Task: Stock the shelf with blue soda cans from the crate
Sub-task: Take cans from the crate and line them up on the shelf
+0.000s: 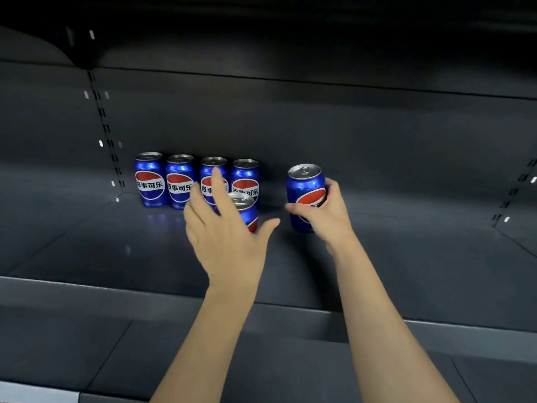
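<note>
Several blue soda cans stand in a row at the back left of the dark shelf [110, 251], from the leftmost can [150, 181] to the rightmost one [245, 177]. Another blue can [247, 210] stands just in front of that row, half hidden behind my left hand [226, 237]. That hand has straight, spread fingers and lies against the can's near side. My right hand [329, 218] grips one more blue can [303, 186] upright, low over the shelf to the right of the row. The crate is out of view.
The shelf's back wall has slotted uprights at the left [108, 135] and right [514, 193]. Another shelf board overhangs above. A grey front lip [87, 289] runs along the shelf's near edge, with a lower shelf beneath it.
</note>
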Demonstrator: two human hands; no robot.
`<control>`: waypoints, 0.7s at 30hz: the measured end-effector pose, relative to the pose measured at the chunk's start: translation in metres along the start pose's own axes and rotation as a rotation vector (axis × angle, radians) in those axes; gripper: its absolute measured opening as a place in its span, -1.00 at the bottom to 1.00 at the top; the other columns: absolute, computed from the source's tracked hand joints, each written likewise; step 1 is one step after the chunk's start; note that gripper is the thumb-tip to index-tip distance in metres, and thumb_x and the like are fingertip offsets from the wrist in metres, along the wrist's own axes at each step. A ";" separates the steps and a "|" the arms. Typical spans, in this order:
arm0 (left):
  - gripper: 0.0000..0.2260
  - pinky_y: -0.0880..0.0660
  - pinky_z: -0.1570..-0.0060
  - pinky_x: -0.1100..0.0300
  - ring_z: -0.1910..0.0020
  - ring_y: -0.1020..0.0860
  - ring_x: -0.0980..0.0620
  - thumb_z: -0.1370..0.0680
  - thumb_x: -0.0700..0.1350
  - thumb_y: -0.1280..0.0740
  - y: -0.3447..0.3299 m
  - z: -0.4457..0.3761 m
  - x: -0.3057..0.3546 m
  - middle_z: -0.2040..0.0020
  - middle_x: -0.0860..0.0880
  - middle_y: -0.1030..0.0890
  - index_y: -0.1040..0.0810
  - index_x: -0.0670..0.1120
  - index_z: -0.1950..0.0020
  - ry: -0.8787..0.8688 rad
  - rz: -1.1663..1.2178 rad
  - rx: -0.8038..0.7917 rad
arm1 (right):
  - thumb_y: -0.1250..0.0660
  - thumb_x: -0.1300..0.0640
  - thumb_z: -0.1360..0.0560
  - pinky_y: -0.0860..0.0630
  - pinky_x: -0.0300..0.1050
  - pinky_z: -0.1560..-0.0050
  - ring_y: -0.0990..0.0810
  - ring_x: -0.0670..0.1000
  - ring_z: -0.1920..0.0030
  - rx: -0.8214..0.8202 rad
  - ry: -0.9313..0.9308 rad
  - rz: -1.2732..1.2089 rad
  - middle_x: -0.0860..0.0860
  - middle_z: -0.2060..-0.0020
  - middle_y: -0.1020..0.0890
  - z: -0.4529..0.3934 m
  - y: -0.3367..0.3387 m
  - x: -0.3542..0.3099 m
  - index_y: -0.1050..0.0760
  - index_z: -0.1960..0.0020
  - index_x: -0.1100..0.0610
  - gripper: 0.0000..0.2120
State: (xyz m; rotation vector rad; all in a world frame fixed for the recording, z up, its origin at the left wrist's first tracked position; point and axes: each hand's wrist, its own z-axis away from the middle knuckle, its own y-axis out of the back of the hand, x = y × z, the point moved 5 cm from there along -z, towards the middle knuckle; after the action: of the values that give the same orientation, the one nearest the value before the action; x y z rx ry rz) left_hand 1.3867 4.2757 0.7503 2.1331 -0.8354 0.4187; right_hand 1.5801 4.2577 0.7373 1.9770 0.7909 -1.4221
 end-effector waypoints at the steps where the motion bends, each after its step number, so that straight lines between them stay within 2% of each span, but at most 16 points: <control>1: 0.03 -0.28 -0.30 -0.09 -0.37 -0.26 -0.25 -0.25 0.23 -0.52 -0.004 0.000 -0.007 -0.43 -0.25 -0.26 -0.06 -0.09 -0.52 0.049 0.051 -0.059 | -0.58 0.20 -0.25 -0.54 -0.14 -0.07 -0.58 -0.08 -0.04 0.007 -0.006 -0.007 -0.04 -0.10 -0.56 -0.006 -0.004 0.002 -0.29 -0.28 0.00 -0.29; 4: 0.07 -0.31 -0.28 -0.04 -0.37 -0.30 -0.15 -0.23 0.18 -0.55 -0.011 0.001 -0.019 -0.41 -0.15 -0.31 0.03 -0.03 -0.53 0.131 0.257 -0.134 | -0.58 0.20 -0.25 -0.53 -0.13 -0.08 -0.56 -0.04 -0.06 0.021 -0.017 -0.004 -0.01 -0.12 -0.54 -0.024 -0.016 0.005 -0.27 -0.30 0.05 -0.26; 8: 0.03 -0.37 -0.10 0.12 -0.31 -0.41 0.01 -0.24 0.12 -0.57 -0.019 0.003 -0.021 -0.38 0.05 -0.38 0.04 0.10 -0.50 0.220 0.495 -0.200 | -0.59 0.18 -0.25 -0.50 -0.12 -0.08 -0.55 0.01 -0.07 0.055 -0.029 0.043 0.04 -0.12 -0.53 -0.046 -0.026 0.009 -0.27 -0.32 0.15 -0.25; 10: 0.00 -0.36 -0.07 0.18 -0.28 -0.44 0.04 -0.24 0.12 -0.57 -0.021 0.004 -0.023 -0.36 0.09 -0.41 -0.01 0.08 -0.49 0.240 0.535 -0.206 | -0.60 0.15 -0.25 -0.51 -0.09 -0.10 -0.55 0.03 -0.09 0.064 -0.043 0.065 0.05 -0.13 -0.54 -0.056 -0.031 0.015 -0.27 -0.32 0.18 -0.24; 15: -0.04 -0.39 -0.12 0.16 -0.26 -0.46 0.06 -0.24 0.18 -0.54 -0.022 0.008 -0.027 -0.33 0.11 -0.42 -0.08 0.02 -0.47 0.242 0.538 -0.209 | -0.62 0.11 -0.21 -0.53 -0.04 -0.11 -0.57 0.04 -0.09 0.060 -0.063 0.109 0.05 -0.13 -0.55 -0.067 -0.044 0.024 -0.31 -0.27 0.16 -0.25; 19: -0.02 -0.41 -0.19 0.17 -0.27 -0.43 0.12 -0.23 0.16 -0.55 -0.022 0.010 -0.031 -0.33 0.15 -0.39 -0.05 0.07 -0.48 0.251 0.630 -0.275 | -0.62 0.13 -0.22 -0.48 -0.23 0.11 -0.56 -0.04 0.02 0.045 -0.025 0.120 0.00 -0.06 -0.56 -0.065 -0.056 0.021 -0.30 -0.14 0.11 -0.35; 21: -0.05 -0.45 -0.20 0.11 -0.24 -0.46 0.14 -0.23 0.13 -0.56 -0.022 0.011 -0.034 -0.29 0.18 -0.41 -0.09 0.08 -0.46 0.243 0.643 -0.311 | -0.62 0.14 -0.23 -0.43 -0.26 0.12 -0.54 -0.05 0.04 0.053 -0.017 0.136 -0.02 -0.04 -0.52 -0.063 -0.060 0.023 -0.26 -0.11 0.10 -0.36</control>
State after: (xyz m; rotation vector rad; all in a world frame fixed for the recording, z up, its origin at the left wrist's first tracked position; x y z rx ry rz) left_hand 1.3770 4.2924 0.7128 1.4606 -1.3366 0.7982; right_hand 1.5807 4.3466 0.7255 2.0150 0.6052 -1.3907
